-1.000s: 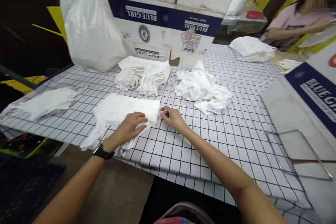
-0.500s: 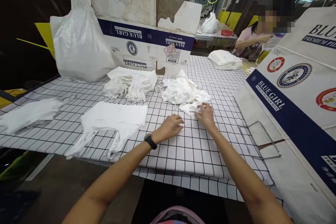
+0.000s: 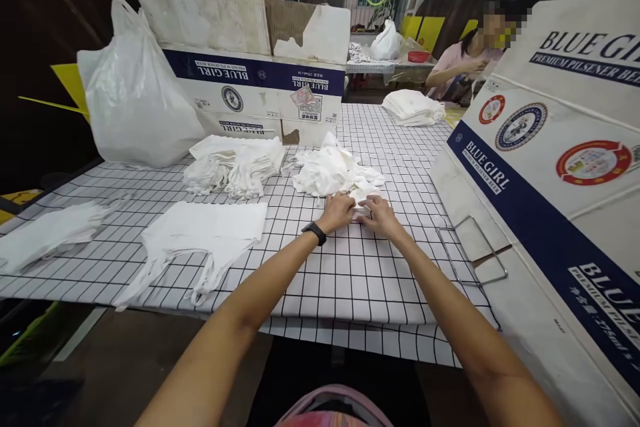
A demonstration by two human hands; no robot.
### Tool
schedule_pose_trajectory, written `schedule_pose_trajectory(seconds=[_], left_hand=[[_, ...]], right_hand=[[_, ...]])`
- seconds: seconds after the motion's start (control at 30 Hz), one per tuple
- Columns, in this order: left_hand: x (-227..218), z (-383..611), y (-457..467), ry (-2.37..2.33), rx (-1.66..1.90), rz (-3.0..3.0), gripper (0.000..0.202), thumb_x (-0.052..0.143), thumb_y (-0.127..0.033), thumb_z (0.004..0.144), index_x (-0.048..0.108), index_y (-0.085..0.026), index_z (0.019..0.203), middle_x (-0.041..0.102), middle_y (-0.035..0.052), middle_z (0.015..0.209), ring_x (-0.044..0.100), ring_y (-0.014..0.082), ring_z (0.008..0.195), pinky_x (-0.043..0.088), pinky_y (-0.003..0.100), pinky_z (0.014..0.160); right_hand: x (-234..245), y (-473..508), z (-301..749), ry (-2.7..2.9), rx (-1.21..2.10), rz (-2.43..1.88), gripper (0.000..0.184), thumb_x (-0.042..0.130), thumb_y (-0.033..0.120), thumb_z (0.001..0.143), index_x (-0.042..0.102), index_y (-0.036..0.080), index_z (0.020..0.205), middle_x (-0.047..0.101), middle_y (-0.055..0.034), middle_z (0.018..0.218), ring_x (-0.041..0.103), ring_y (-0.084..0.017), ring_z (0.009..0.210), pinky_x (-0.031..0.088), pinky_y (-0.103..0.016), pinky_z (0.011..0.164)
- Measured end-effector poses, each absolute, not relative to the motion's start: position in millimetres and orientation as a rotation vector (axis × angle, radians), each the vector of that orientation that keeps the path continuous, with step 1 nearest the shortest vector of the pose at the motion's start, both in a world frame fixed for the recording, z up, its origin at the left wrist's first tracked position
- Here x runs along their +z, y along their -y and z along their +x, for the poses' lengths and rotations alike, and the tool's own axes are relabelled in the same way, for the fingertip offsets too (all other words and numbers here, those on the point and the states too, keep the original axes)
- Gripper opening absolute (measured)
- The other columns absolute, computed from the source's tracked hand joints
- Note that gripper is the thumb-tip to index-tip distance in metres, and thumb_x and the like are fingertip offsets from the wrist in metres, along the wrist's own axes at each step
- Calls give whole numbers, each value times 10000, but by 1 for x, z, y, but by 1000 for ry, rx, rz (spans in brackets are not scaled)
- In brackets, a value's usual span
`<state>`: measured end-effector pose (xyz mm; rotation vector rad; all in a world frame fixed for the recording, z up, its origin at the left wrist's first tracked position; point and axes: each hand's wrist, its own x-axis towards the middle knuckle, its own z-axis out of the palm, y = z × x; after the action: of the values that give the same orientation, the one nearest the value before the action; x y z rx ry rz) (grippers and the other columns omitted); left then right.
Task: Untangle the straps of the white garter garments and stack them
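Both my hands meet at the near edge of a loose heap of white cloth pieces (image 3: 330, 170) on the grid-patterned table (image 3: 350, 273). My left hand (image 3: 337, 211), with a black watch on its wrist, has its fingers closed on a white piece (image 3: 361, 195) at the heap's edge. My right hand (image 3: 376, 212) grips the same piece from the right. A flat stack of white pieces with dangling straps (image 3: 200, 233) lies to the left of my hands.
Another pile of white pieces (image 3: 235, 163) lies behind the flat stack, and one more (image 3: 47, 233) at far left. A white plastic bag (image 3: 133, 97) and a Blue Girl carton (image 3: 250, 80) stand behind. A second carton (image 3: 560, 167) leans at right by a wire frame (image 3: 473, 253). A person (image 3: 465, 60) sits beyond a folded stack (image 3: 413, 107).
Both my hands left the flat stack on the left and moved right to the loose heap. There they closed on one white piece.
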<state>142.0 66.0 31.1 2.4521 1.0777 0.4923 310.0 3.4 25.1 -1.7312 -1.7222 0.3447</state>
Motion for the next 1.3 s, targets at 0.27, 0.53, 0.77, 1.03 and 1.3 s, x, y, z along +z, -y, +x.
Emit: schedule_pose_trajectory(seconds=[0.27,0.53,0.77,1.03,1.3], left_hand=[[110,119,-61,-559,981,1679,268,663,-422,963,554,-183,916,628,10,843,576,120,751,463,258,703],[172,104,-18,-403,883,1289,435,835,-502,818,566,-181,935,564,-48,717,507,55,540,389,197,498],[156,66,21,-522,742,1709,693,913,-425,737,540,-255,1296,666,-1,935,658,128,753,483,238,648],[138,60,30,-641,1039,1717,202,742,-355,864,730,-154,858,691,15,817,597,117,756,452,239,684],[147,56,16,-985,1526,1884,52,761,-201,804,726,-187,767,684,-30,680,513,93,590,383,229,559]], right_hand=[[102,8,305,1561,513,-1377,339,648,540,948,710,212,894,584,-5,714,497,-157,645,386,-286,594],[167,42,280,1207,982,-1113,534,768,694,806,634,193,678,552,12,609,436,-99,521,339,-239,469],[162,67,275,1118,1080,-1206,511,806,671,770,648,195,674,572,14,584,453,-100,488,340,-234,429],[156,86,284,1343,1190,-1243,481,868,548,759,763,203,1078,749,-36,846,643,-146,663,488,-241,567],[128,93,305,1534,279,-1696,173,685,256,815,805,180,913,715,-20,708,618,-174,647,476,-290,608]])
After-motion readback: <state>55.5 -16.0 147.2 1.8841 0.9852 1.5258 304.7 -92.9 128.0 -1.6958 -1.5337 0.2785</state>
